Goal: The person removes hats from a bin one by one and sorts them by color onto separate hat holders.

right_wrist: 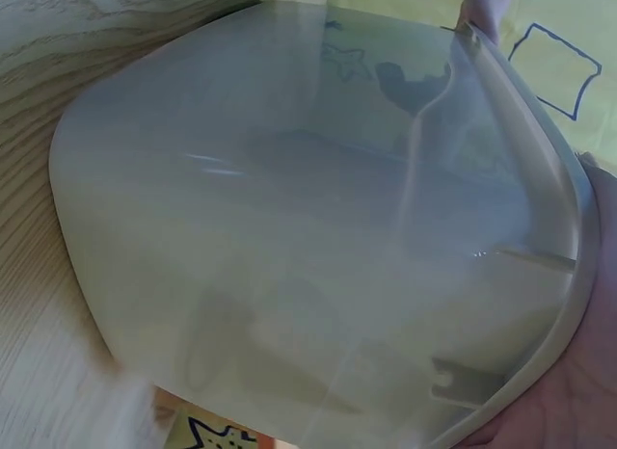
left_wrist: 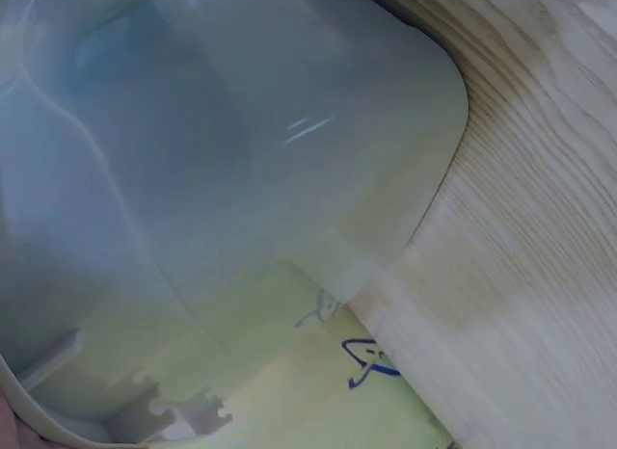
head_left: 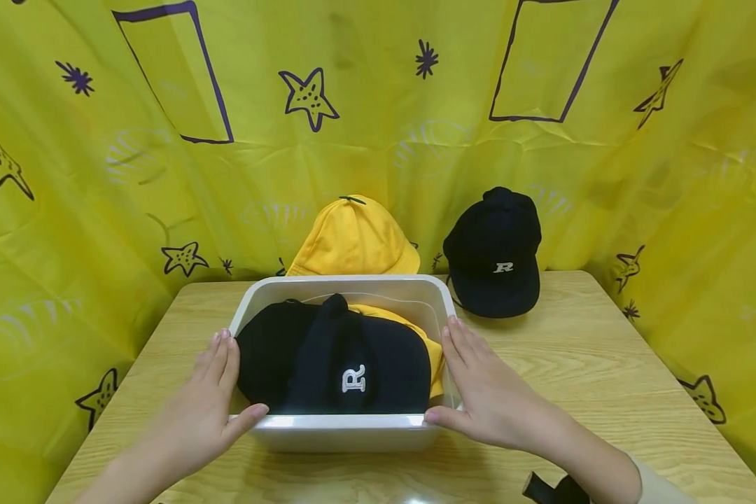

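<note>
A white plastic bin point(head_left: 343, 434) stands on the wooden table in the head view. A navy cap point(head_left: 390, 350) with a white R lies in it, beside a black cap point(head_left: 271, 350); part of a yellow hat point(head_left: 437, 357) shows at the right. My left hand point(head_left: 204, 399) touches the bin's near left corner, fingers straight along the side and thumb on the front rim. At the near right corner my right hand point(head_left: 479, 388) rests likewise. Both wrist views mostly show the bin's glossy outer walls; only bits of the hands appear at their edges.
Behind the bin sits another yellow hat point(head_left: 359, 238) with a small green stem. A black cap point(head_left: 494, 255) with an R stands at the back right of the table point(head_left: 561, 350). Near my right forearm lies a partly hidden black object point(head_left: 551, 490). A yellow patterned curtain point(head_left: 378, 161) surrounds the table.
</note>
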Motion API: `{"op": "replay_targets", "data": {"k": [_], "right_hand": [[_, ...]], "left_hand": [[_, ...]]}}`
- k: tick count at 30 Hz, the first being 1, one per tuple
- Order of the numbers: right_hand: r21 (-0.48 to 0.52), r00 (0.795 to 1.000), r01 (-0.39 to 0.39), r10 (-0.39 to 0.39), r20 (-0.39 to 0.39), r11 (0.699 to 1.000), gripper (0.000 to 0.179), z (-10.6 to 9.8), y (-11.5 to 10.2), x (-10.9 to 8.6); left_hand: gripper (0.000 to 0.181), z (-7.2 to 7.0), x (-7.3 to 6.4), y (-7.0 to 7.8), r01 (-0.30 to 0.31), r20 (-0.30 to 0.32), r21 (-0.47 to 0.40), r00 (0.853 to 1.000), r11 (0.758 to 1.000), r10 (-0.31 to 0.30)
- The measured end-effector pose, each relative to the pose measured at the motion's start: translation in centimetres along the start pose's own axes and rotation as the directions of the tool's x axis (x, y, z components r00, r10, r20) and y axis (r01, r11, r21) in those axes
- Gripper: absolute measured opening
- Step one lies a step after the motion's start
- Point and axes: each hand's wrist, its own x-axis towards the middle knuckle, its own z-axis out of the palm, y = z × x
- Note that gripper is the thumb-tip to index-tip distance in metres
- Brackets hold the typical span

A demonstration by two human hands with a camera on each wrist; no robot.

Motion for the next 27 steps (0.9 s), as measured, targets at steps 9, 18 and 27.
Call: {"op": "replay_targets", "data": {"k": [9,18,27], "right_hand": [[-0.011,1.0,-0.021,0.021,-0.007,1.0,0.098,-0.5,0.9,-1.0],[-0.01,1.0,-0.025,0.025,-0.002,1.0,0.098,-0.5,1.0,-1.2],[-0.005,0.998,-0.05,0.05,0.027,0.999,0.098,-1.2,1.3,-1.2]], "left_hand": [[0.096,0.3,0.5,1.4,-0.015,-0.025,0.001,1.0,1.0,0.015],[0.102,-0.3,1.1,0.3,-0.112,-0.032,0.114,0.993,0.987,0.117],[0.105,0.1,2.0,0.7,-0.134,-0.001,-0.015,0.991,0.991,0.134]]}}
